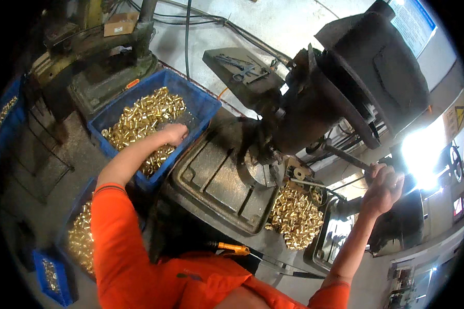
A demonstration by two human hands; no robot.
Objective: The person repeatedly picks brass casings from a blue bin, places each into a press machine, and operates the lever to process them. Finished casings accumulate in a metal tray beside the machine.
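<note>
My left hand (176,134) is inside a blue plastic bin (203,105), at the right edge of a heap of small brass fittings (144,116). Its fingers are curled closed, and whatever they hold is hidden. At the right, my right hand (385,188) is wrapped round the end of a feed lever (348,156) on a drill press (304,110). Between my arms lies the slotted metal press table (219,175), with a round metal fixture (263,172) under the press head.
A pile of brass fittings (296,219) lies right of the press table. An orange-handled tool (232,249) is near my body. Another blue bin (72,219) of fittings and a small blue tray (62,280) stand lower left. Wrenches (237,64) rest on a metal shelf behind.
</note>
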